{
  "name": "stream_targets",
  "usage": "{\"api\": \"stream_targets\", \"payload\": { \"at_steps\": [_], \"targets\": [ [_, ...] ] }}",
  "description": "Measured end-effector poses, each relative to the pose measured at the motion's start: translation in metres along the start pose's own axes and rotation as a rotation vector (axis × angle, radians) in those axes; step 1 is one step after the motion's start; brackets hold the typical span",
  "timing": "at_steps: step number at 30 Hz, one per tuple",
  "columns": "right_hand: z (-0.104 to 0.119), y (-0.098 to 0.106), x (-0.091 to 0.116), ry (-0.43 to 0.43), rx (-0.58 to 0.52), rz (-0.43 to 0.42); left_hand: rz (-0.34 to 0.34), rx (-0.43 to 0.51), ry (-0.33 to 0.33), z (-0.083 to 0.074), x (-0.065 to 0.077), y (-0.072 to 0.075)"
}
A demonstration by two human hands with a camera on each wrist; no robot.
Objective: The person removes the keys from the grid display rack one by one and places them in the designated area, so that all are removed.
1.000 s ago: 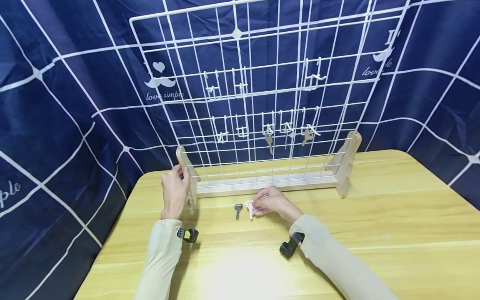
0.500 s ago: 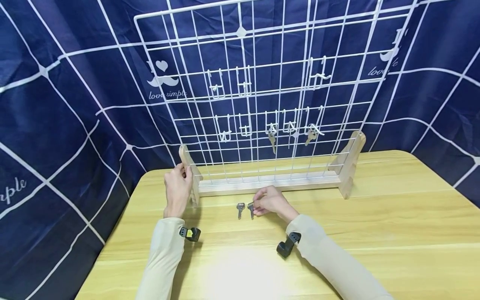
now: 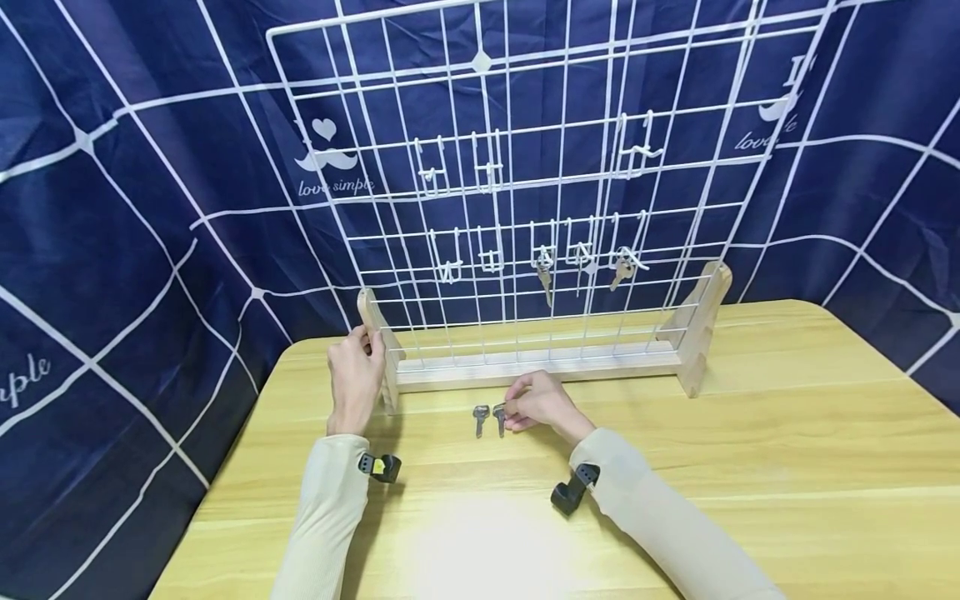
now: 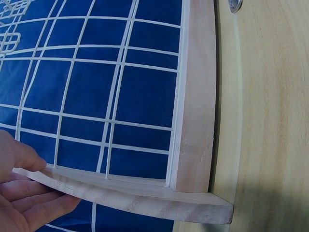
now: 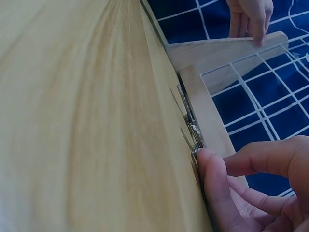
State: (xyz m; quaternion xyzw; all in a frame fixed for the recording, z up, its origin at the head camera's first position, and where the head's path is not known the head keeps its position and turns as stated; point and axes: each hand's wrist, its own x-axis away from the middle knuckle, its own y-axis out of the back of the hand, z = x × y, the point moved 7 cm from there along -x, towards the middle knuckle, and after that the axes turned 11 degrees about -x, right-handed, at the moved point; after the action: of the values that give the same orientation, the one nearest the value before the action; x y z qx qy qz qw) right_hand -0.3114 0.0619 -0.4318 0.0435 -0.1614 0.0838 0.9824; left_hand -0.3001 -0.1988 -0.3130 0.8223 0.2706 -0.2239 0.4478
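Behind everything, a dark blue curtain (image 3: 187, 150) with white lines and printed lettering fills the far side and both flanks. Before it spreads a yellowish wood-grain table (image 3: 750, 467), with a bright glare patch at its near middle. Toward the far edge of the tabletop, a white wire grid (image 3: 560, 178) leans back in a pale wooden stand (image 3: 540, 364), which has an upright at each end and a crossbar low between them.

Two pale sleeves, the left sleeve (image 3: 322, 517) and the right sleeve (image 3: 660, 517), come in from the near side, each with a small black wrist device at the cuff. The hands are well apart. At far left, the left hand (image 3: 354, 367) grips the left upright (image 3: 369, 310), thumb on one side and fingers on the other. The right hand (image 3: 542, 402), just near of the crossbar, pinches the head of the right key (image 3: 500, 419) between thumb and forefinger; whether that key lies flat or is tipped up, I cannot tell.

White hooks hang on the grid in two rows, three in the upper and five in the lower. The three rightmost lower hooks bear hanging keys (image 3: 545, 283), the middle one seen nearly edge-on. The left key (image 3: 480, 419) lies on the table just beside the right one.
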Motion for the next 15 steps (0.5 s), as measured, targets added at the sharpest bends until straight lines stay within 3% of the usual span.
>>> {"api": "stream_targets", "payload": {
  "at_steps": [9, 15],
  "targets": [
    [0.0013, -0.0011, 0.0019, -0.002, 0.022, -0.002, 0.005, -0.002, 0.003, 0.0002, 0.0, 0.0003],
    [0.0065, 0.003, 0.0068, 0.028, 0.13, -0.017, 0.002, 0.005, -0.003, -0.0014, -0.0002, 0.0002]
  ]
}}
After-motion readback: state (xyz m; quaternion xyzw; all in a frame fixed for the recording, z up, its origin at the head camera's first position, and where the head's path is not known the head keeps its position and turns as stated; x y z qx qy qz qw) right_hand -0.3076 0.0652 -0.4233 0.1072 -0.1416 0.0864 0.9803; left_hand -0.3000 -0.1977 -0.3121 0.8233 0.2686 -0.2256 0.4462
